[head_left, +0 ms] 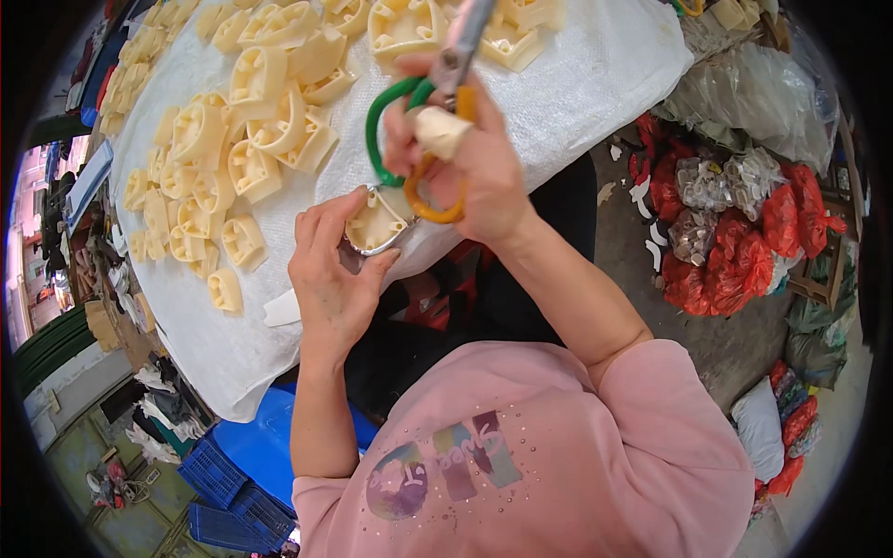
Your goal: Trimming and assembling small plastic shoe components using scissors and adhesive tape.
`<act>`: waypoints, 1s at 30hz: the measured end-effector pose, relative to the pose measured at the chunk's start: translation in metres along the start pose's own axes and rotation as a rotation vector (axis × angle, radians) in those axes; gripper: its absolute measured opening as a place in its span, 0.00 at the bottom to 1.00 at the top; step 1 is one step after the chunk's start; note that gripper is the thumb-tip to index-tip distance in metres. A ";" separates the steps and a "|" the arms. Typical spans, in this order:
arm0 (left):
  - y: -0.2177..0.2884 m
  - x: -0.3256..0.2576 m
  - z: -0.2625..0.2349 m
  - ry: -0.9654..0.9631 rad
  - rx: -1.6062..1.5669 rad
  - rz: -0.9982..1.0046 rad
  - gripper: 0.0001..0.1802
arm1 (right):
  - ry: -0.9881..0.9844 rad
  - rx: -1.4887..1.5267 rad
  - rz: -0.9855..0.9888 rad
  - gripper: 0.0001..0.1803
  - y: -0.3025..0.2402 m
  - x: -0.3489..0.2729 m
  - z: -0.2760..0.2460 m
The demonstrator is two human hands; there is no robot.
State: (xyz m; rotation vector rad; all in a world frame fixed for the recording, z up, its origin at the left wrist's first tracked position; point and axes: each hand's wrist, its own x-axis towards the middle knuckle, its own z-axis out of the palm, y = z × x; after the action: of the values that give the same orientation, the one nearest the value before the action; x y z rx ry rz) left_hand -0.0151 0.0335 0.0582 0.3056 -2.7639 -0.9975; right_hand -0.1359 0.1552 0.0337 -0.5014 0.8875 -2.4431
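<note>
Scissors (453, 73) are clasped in the right hand (488, 177); the left hand (327, 259) pinches a silver-rimmed cream moulding (374, 227); loose cream mouldings (253, 172) lie left.

Loose parts (195, 191) are spread on sheet (595, 84), mostly L & far side. Held part (374, 225) is gripped in L hand (330, 265) nr sheet's front edge; scissors (453, 68) are held in R hand (491, 172), just R & fwd of it. Bags (730, 270) are piled on floor (688, 342), R of sheet; crates (214, 471) are placed below, L of torso (549, 418).
</note>
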 end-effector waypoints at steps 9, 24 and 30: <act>0.004 0.000 -0.003 0.030 0.032 0.012 0.32 | 0.018 0.069 -0.026 0.23 0.004 -0.004 0.008; -0.033 -0.095 -0.057 0.337 -0.507 -0.188 0.34 | -0.389 -1.729 -0.053 0.29 -0.025 -0.019 0.033; -0.069 -0.209 -0.076 0.856 -0.454 -0.542 0.36 | -0.415 -1.900 -0.273 0.30 -0.005 -0.017 0.030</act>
State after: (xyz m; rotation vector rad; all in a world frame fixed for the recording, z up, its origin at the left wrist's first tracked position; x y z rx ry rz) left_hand 0.2128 -0.0117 0.0492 1.1250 -1.6613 -1.1892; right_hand -0.1084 0.1530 0.0557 -1.6110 2.7290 -0.7556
